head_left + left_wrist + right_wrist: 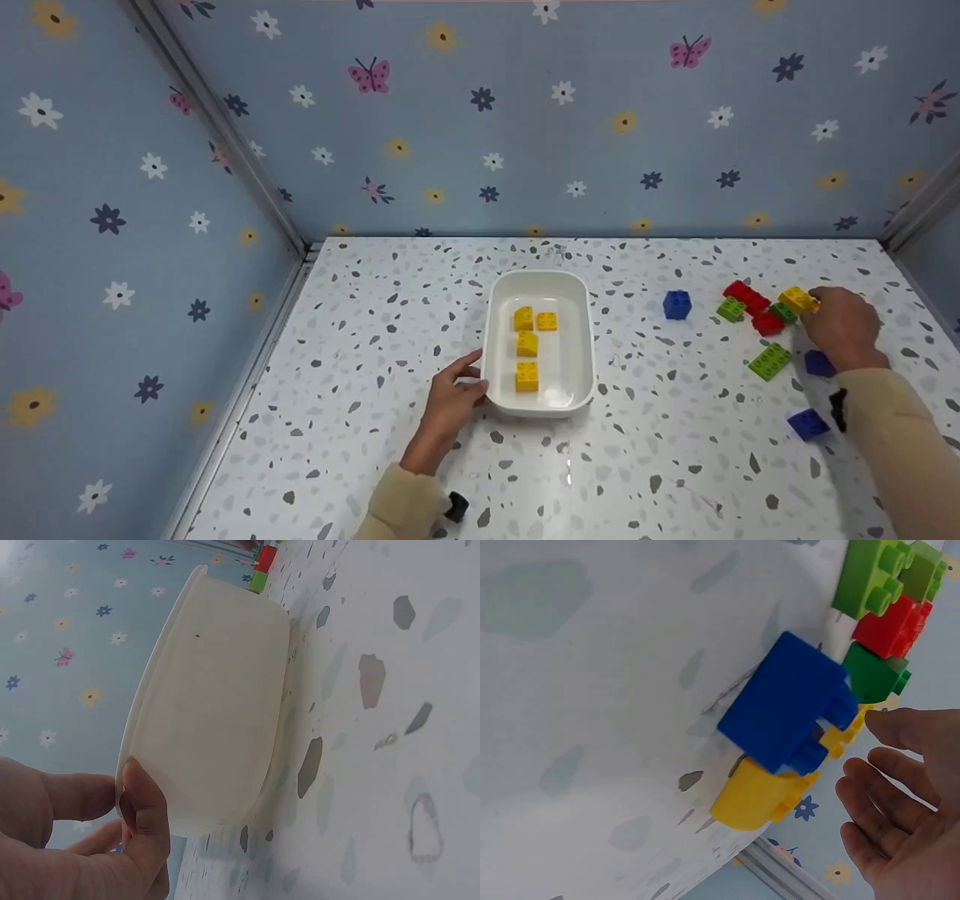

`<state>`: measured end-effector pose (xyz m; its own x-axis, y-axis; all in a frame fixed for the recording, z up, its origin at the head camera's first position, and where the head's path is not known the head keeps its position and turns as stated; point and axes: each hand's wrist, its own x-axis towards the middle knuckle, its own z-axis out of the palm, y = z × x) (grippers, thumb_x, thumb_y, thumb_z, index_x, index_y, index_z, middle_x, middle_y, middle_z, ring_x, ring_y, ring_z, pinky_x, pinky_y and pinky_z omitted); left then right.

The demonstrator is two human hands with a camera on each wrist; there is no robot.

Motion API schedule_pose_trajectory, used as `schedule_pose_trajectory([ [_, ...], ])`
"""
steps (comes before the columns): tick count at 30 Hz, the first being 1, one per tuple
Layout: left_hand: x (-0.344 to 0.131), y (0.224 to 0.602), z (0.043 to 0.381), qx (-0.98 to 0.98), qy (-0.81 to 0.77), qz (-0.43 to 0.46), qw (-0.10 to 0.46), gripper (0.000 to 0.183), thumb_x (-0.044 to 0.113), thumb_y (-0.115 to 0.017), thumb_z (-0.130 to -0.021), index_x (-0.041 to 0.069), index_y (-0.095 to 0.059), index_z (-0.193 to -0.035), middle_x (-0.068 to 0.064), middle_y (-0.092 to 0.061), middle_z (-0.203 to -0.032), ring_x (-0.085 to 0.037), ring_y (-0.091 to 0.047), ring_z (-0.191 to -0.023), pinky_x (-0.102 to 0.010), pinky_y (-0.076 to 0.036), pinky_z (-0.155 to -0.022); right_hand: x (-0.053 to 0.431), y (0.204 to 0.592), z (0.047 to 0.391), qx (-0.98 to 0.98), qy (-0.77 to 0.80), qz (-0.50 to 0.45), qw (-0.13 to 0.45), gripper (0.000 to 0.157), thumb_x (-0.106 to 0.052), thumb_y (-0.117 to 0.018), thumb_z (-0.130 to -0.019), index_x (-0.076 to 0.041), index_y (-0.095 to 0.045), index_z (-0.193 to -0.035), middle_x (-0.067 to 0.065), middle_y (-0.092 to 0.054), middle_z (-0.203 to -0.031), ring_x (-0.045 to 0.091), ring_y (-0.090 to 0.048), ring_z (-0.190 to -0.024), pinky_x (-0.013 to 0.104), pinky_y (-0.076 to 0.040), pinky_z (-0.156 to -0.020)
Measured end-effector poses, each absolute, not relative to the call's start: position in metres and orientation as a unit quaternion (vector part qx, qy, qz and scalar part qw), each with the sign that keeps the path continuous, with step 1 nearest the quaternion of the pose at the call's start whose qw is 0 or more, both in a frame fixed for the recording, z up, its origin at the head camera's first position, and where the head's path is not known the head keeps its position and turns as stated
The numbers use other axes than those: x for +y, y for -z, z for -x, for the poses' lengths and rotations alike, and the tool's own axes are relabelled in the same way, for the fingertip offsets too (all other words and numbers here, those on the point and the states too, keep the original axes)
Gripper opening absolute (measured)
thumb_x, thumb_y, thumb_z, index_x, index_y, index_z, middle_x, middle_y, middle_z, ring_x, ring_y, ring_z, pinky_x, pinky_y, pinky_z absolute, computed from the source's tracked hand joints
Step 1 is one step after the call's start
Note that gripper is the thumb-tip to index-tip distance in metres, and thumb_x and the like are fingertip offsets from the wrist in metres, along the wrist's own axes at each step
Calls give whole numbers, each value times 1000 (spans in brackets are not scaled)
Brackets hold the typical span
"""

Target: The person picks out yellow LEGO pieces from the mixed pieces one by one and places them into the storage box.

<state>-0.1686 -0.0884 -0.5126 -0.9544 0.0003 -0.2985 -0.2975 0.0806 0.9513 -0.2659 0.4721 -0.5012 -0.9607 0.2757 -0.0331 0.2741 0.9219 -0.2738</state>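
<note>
A white plastic tub (568,352) stands on the speckled table with several yellow toy bricks (527,376) inside. At its near left side, my left hand (448,401) pinches the rim between thumb and fingers; the left wrist view shows this grip (112,832). Far to the right, my right hand (844,326) reaches to a yellow brick (795,298) in a loose cluster. In the right wrist view, the right hand (900,802) has its thumb and loosely bent fingers apart, close to the yellow bricks. A blue brick (784,705) partly hides them there.
Red bricks (767,323), a dark green brick (784,312) and light green bricks (770,361) lie around the right hand. Dark blue bricks (808,424) are nearer me. Another blue brick (677,305) stands between tub and cluster. Flowered panels (525,135) border the table.
</note>
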Motion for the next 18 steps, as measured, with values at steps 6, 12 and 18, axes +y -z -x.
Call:
schedule_pose_trajectory([
  [6, -89, 512, 169, 727, -669, 106, 113, 54, -3, -60, -102, 4, -52, -155, -18, -54, -126, -22, -66, -96, -32, -61, -87, 476, 504, 270, -981, -136, 135, -11, 47, -5, -62, -100, 19, -52, -139, 43, -53, -136, 60, -53, -121, 72, -45, -102],
  [12, -89, 512, 167, 721, -678, 97, 105, 55, -5, -60, -101, 1, -51, -155, -19, -55, -124, -23, -67, -94, -30, -61, -82, 480, 506, 275, -984, -123, 127, -16, 46, -2, -61, -99, 19, -53, -138, 42, -54, -136, 60, -54, -119, 70, -47, -101],
  [18, -90, 515, 168, 708, -694, 85, 97, 56, -9, -60, -99, -3, -50, -154, -21, -56, -122, -24, -68, -90, -28, -60, -77, 481, 508, 275, -988, -109, 112, -13, 44, 1, -64, -97, 20, -55, -135, 43, -57, -131, 59, -58, -112, 68, -49, -95],
])
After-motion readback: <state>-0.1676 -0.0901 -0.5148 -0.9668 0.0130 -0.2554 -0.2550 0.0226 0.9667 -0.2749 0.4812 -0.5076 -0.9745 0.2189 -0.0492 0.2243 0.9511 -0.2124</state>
